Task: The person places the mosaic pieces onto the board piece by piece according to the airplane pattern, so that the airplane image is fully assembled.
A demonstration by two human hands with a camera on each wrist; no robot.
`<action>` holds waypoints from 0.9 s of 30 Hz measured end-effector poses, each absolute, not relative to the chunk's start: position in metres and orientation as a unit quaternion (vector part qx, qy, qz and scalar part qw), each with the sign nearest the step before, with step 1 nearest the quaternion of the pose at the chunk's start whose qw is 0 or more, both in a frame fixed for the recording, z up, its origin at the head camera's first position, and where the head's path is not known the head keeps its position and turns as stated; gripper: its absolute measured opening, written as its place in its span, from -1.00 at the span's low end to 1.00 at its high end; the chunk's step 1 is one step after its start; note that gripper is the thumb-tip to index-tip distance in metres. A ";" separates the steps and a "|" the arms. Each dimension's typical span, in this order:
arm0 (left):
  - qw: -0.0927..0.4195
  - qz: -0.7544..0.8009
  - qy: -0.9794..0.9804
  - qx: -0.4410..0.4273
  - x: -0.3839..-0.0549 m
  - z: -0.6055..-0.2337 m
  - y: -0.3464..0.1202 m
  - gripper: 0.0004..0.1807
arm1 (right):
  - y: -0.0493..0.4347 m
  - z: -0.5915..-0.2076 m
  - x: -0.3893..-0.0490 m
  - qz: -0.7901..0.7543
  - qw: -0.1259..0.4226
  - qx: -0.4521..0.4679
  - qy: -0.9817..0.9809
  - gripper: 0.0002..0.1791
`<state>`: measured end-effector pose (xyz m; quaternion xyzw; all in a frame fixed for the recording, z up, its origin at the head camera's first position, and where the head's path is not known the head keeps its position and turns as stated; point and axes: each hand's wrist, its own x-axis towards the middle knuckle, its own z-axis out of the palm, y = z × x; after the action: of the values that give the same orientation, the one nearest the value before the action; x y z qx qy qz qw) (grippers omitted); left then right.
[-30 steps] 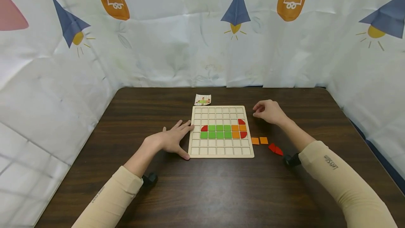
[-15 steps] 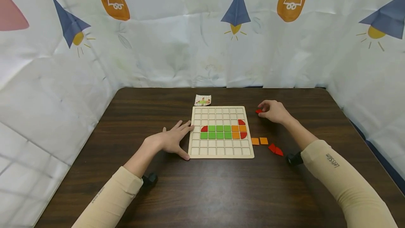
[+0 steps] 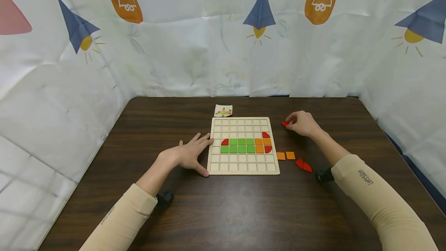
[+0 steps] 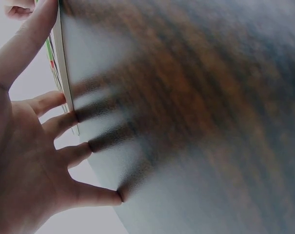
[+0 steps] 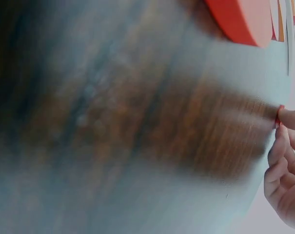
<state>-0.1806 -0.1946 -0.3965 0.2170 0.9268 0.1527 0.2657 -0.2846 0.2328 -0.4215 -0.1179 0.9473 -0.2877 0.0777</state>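
Observation:
A pale wooden grid board (image 3: 242, 168) lies on the table, with green squares (image 3: 242, 145), orange squares (image 3: 263, 145) and several red rounded tiles (image 3: 268, 149) set in its cells. My left hand (image 3: 189, 154) rests at the board's left edge, fingers spread, thumb by the near corner; the left wrist view shows the fingertips (image 4: 64, 117) down on the table and the board's edge. Right of the board's far end, my right hand (image 3: 302, 123) pinches a small red tile (image 3: 284, 123) between thumb and fingers. In the right wrist view that red tile (image 5: 280, 116) is held close over the tabletop.
Two loose orange square tiles (image 3: 286, 155) lie beside the board's right edge. Two loose red tiles (image 3: 303, 165) lie nearer my right forearm. A small printed pattern card (image 3: 223, 110) sits behind the board. A white patterned curtain (image 3: 195, 49) surrounds the dark wooden table (image 3: 240, 212).
My right hand has shifted slightly right, and the red tile now shows at its fingertips where none was visible a second ago. My left hand and the board have stayed put.

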 end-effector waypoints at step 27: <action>0.264 0.153 0.927 0.217 -0.180 -0.395 -0.194 0.31 | 0.241 -0.421 -0.282 -0.277 0.096 -0.172 0.940 -0.68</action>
<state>-0.1803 -0.1943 -0.3954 0.2168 0.9272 0.1527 0.2644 -0.2816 0.2407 -0.4212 -0.1724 0.9402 -0.2775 0.0961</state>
